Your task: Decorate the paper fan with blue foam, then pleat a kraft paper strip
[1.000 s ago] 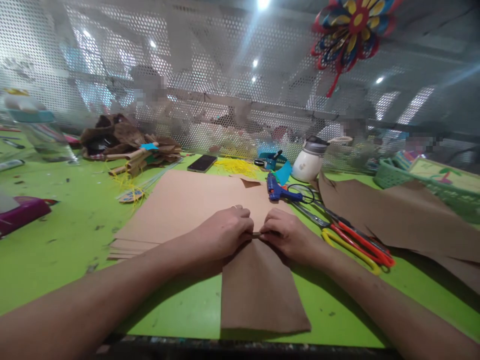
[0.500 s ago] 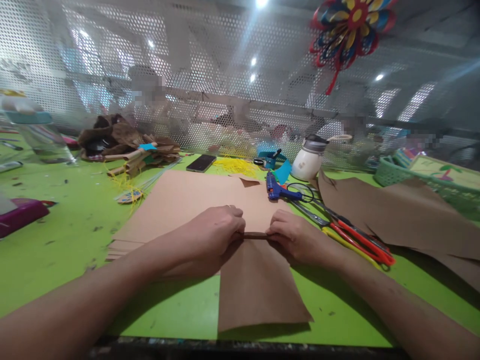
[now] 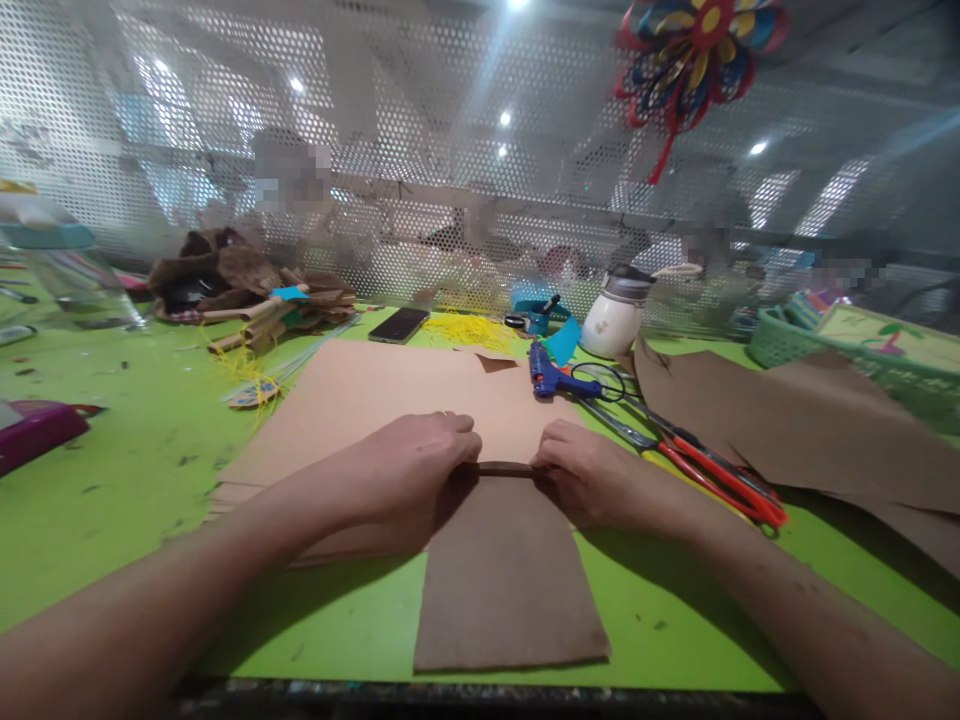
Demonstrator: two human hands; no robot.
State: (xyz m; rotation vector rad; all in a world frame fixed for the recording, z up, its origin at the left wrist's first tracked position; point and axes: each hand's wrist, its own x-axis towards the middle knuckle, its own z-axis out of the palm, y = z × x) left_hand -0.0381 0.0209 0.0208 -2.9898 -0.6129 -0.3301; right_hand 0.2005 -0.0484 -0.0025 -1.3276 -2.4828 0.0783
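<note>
A piece of brown paper (image 3: 510, 590) lies before me with its far edge rolled or folded into a narrow dark strip. Pinched at the left end of that strip are the fingers of my left hand (image 3: 427, 460). My right hand (image 3: 581, 465) grips the strip's other end, its fingertips curled down on it. Both hands rest over a stack of light brown paper sheets (image 3: 360, 390). The near part of the brown paper hangs past the stack onto the green table (image 3: 337, 625). My fingers hide the ends of the strip.
Right of the stack lie a blue glue gun (image 3: 551, 375) and red-handled scissors (image 3: 724, 480). A large brown paper sheet (image 3: 780, 420) and a green basket (image 3: 795, 345) are farther right. Behind are a phone (image 3: 400, 324), yellow raffia (image 3: 469, 330) and a white jug (image 3: 611, 320).
My left hand has shifted slightly left along the strip. The near end of the brown paper has swung a little left and its corner lies flatter. My right hand stays nearly in place.
</note>
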